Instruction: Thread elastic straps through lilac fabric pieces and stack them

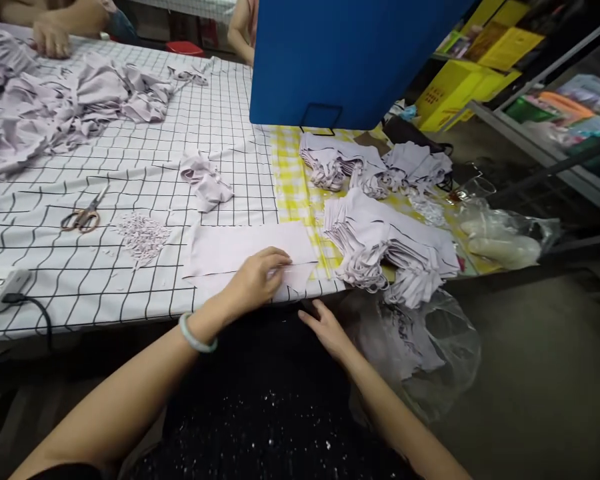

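Note:
My left hand [256, 279], with a pale bangle on the wrist, rests on a flat pale-lilac fabric piece [240, 250] at the near table edge, fingers curled and pressing down on it. My right hand [329, 329] hovers below the table edge over my dark lap, fingers stretched out, holding nothing. Just right of it lies a stack of folded lilac pieces [385, 243] and a clear plastic bag [430, 347] with more fabric inside.
Scissors [84, 217] and a heap of trimmings [143, 235] lie left on the grid-patterned cloth [130, 167]. A crumpled piece [206, 180], a second stack [370, 163], a blue board [345, 60], a fabric heap [70, 100] and another person's hand [51, 37] are farther back.

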`<state>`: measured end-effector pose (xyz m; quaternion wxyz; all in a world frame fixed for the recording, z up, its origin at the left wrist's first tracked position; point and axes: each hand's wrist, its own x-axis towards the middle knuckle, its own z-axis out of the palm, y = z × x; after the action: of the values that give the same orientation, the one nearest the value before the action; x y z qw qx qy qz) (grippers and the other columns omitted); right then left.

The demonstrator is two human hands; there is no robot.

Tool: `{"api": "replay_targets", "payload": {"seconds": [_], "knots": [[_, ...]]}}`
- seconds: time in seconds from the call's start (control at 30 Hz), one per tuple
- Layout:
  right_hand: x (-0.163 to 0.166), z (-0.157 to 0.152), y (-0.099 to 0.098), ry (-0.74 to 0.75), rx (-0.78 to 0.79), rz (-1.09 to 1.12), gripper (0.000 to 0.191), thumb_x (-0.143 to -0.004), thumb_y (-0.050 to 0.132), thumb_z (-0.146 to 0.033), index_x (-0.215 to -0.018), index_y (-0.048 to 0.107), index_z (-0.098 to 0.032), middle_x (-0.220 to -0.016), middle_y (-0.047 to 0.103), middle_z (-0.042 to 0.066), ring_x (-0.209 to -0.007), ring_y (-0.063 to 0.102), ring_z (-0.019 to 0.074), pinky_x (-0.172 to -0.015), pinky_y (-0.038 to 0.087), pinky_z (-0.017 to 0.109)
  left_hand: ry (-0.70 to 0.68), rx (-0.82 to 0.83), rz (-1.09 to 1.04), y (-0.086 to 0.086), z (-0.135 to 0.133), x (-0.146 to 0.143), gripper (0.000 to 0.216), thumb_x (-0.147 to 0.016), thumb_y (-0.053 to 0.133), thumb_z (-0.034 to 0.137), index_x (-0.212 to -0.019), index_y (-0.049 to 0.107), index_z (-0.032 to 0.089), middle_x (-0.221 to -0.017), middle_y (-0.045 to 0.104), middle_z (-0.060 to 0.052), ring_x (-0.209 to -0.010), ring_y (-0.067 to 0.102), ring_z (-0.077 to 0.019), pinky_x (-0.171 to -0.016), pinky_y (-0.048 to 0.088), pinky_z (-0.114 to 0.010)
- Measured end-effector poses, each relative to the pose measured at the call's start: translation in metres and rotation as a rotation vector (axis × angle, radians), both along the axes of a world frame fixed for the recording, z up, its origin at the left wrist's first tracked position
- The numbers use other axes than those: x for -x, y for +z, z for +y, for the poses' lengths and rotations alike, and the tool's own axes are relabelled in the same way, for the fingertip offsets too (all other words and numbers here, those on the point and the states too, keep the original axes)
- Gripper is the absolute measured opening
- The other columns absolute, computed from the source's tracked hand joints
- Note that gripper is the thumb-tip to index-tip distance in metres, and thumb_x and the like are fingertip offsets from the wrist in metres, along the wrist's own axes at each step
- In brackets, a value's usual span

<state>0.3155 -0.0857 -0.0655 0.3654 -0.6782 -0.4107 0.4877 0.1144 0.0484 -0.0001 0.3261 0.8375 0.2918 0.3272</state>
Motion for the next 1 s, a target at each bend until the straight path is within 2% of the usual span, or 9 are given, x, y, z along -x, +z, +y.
{"api": "replay_targets", "payload": {"seconds": [0.13,0.23,0.4,0.5,0.6,0.7,0.87,0.93,1.0], "knots": [[-0.001,-0.001,-0.002,0.116,-0.070,0.217,0.034,-0.086,0.064,-0.052,-0.092,0.067,-0.019,-0.104,0.071,0.008,-0.106,0.063,0.0245,-0.098,0.046,0.040,-0.078,0.158,0.047,-0.012,-0.015,-0.037,0.029,-0.080,0.047,0.000,-0.093,0.068,0.014,-0.102,0.070,-0.009,-0.094,0.067,-0.0177,-0.087,0.057,-0.034],[-0.011,-0.019,0.024,0.232,-0.074,0.126,0.029,-0.090,0.062,-0.048,-0.089,0.067,-0.019,-0.096,0.072,0.007,-0.097,0.065,0.0221,-0.098,0.045,0.040,-0.104,0.145,0.069,-0.019,-0.025,-0.033,0.028,-0.080,0.048,0.000,-0.095,0.067,0.015,-0.110,0.068,-0.010,-0.101,0.065,-0.0188,-0.090,0.056,-0.036],[-0.017,-0.055,0.073,0.177,-0.038,0.131,0.032,-0.095,0.058,-0.041,-0.122,0.054,-0.025,-0.074,0.067,-0.001,-0.072,0.064,0.0162,-0.075,0.053,0.032,-0.089,-0.003,0.115,-0.026,-0.042,-0.027,0.030,-0.084,0.057,0.007,-0.111,0.064,0.016,-0.124,0.062,-0.013,-0.117,0.060,-0.0243,-0.099,0.053,-0.043],[-0.021,-0.056,0.109,0.346,-0.154,0.049,0.018,-0.098,0.052,-0.033,-0.108,0.065,-0.024,-0.079,0.072,0.002,-0.076,0.067,0.0160,-0.078,0.054,0.031,-0.046,-0.123,0.158,-0.033,-0.051,-0.031,0.028,-0.090,0.061,0.017,-0.117,0.066,0.018,-0.125,0.062,-0.013,-0.116,0.059,-0.0265,-0.098,0.053,-0.046],[-0.030,-0.041,0.145,0.470,-0.247,0.060,0.023,-0.099,0.050,-0.028,-0.106,0.072,-0.025,-0.095,0.077,0.006,-0.087,0.072,0.0193,-0.080,0.057,0.034,0.003,-0.198,0.179,-0.037,-0.054,-0.035,0.024,-0.096,0.055,0.023,-0.114,0.070,0.019,-0.124,0.063,-0.013,-0.115,0.059,-0.0266,-0.096,0.054,-0.046],[-0.037,-0.010,0.166,0.378,-0.299,0.043,0.023,-0.095,0.059,-0.031,-0.112,0.073,-0.025,-0.099,0.077,0.006,-0.088,0.072,0.0215,-0.079,0.060,0.038,0.021,-0.209,0.174,-0.037,-0.055,-0.035,0.024,-0.097,0.054,0.023,-0.111,0.073,0.020,-0.122,0.064,-0.012,-0.113,0.060,-0.0262,-0.094,0.055,-0.046],[-0.025,0.061,0.161,0.118,-0.487,-0.047,0.020,-0.087,0.070,-0.042,-0.092,0.078,-0.024,-0.078,0.069,0.002,-0.079,0.065,0.0173,-0.082,0.058,0.037,0.019,-0.173,0.163,-0.036,-0.057,-0.035,0.022,-0.094,0.056,0.020,-0.106,0.074,0.021,-0.123,0.064,-0.013,-0.115,0.060,-0.0276,-0.096,0.055,-0.048],[-0.013,0.082,0.154,0.051,-0.543,0.023,0.022,-0.086,0.070,-0.045,-0.089,0.076,-0.024,-0.086,0.066,0.002,-0.085,0.064,0.0161,-0.084,0.056,0.034,-0.007,-0.138,0.148,-0.033,-0.056,-0.034,0.021,-0.092,0.057,0.017,-0.103,0.074,0.020,-0.124,0.064,-0.013,-0.118,0.059,-0.0286,-0.099,0.053,-0.050],[0.001,0.092,0.146,0.040,-0.475,0.204,0.025,-0.085,0.071,-0.047,-0.092,0.072,-0.023,-0.086,0.064,0.001,-0.078,0.062,0.0134,-0.075,0.055,0.030,-0.027,-0.016,0.069,-0.025,-0.053,-0.031,0.021,-0.092,0.056,0.017,-0.105,0.072,0.019,-0.121,0.065,-0.013,-0.115,0.060,-0.0273,-0.100,0.052,-0.048]]}}
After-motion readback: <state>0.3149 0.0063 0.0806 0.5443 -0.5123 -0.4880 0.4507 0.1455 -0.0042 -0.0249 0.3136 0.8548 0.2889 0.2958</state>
